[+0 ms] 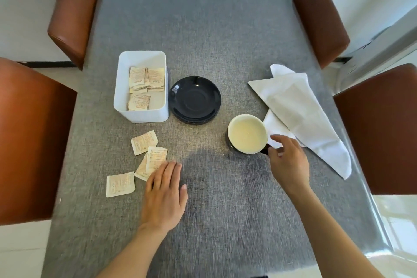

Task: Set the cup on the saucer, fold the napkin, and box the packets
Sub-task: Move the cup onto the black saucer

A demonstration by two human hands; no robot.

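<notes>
cup (247,133): cream inside, dark outside | beside saucer (194,100), upright

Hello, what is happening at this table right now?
A person is tidying a small coffee setting. The right hand reaches for the handle side of the cream cup, which stands on the grey table beside the empty dark saucer. The left hand rests flat by four loose packets; more packets already lie in the white box. The white napkin lies rumpled, not yet neatly folded.
</notes>
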